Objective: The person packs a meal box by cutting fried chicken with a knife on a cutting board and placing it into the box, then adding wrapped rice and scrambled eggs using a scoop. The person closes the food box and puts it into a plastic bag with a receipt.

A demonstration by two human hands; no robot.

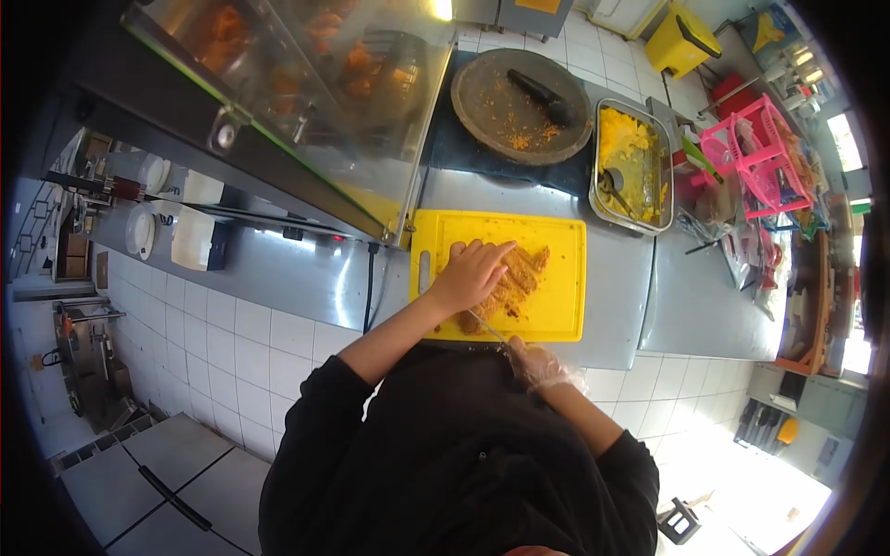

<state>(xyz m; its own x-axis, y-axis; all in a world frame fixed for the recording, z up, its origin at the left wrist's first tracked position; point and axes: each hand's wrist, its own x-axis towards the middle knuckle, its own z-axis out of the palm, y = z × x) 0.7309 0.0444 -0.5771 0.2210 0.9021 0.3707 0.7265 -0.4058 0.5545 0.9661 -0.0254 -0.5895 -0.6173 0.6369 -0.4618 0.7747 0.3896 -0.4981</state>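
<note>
- Browned food pieces [521,276]: on yellow board [564,320], atop steel worktop [612,287]
- Left hand [466,275]: laid over food, fingers extended, not clamped
- Right hand [531,363], gloved: grip clamped on knife [486,324], blade at food
- Rectangular tray [633,222]: yellow food [619,134], spoon [612,188] inside
- Round dish [480,104]: orange crumbs [521,141], black-handled tool [536,91]
- Glass case [408,153]: orange-brown food [363,59]

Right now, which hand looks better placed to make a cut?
Probably the right hand: it holds the knife, blade at the breaded food. The left hand lies over the food, apparently steadying it.
</note>
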